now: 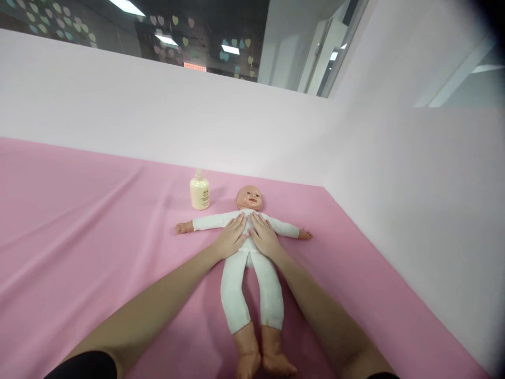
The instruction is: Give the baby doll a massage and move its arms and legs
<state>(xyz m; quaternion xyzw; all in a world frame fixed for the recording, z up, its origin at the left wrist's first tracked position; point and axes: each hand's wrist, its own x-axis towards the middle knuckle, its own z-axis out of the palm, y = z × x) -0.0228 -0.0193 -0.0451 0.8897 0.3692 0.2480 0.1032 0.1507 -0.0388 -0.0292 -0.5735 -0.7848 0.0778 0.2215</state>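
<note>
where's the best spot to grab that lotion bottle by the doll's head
Probably the bottle by its wide round body, coming from the left, where the pink sheet lies bare. It stands upright; the doll lies close on its right, and both hands, left hand and right hand, rest flat on the doll's chest.

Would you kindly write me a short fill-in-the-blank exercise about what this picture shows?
1. Both hands, the left hand and the right hand, rest flat on the baby doll's ____.
2. The doll lies on its ____ with arms spread out.
3. The cream lotion bottle stands upright beside the doll's ____.
4. The sheet under the doll is ____ in colour.

Missing words: chest; back; head; pink
</note>
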